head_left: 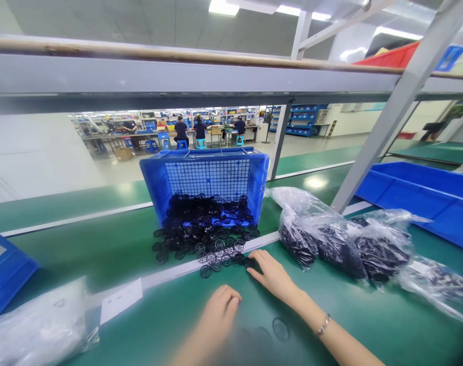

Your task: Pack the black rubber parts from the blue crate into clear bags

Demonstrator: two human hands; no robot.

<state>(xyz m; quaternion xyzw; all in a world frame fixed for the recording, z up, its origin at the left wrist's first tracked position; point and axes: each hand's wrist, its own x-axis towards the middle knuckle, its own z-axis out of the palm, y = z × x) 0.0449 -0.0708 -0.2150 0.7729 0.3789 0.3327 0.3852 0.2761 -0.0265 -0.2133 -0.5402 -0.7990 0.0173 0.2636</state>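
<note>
Black round parts with spokes, like small wheels [204, 231], lie heaped in a tipped blue crate [149, 178] and spill over its front edge onto the green table. At the right end of the spill, my right hand [269, 274] has its thumb and fingertips around one dark wheel [249, 262]. My left hand [219, 307] hovers nearer to me, slightly blurred, its fingers loosely bent and the thumb apart, with nothing visible between them. One spoked wheel [281, 329] lies on the near table, with fainter, smeared round shapes to its left.
Clear bags of black parts [338, 249] lie at the right, before a blue bin [418, 198]. At the left are a white plastic bag [40, 325], a paper slip [121, 301] and another blue bin [6, 269]. A slanted grey post [391, 112] and a shelf beam [178, 73] frame the table.
</note>
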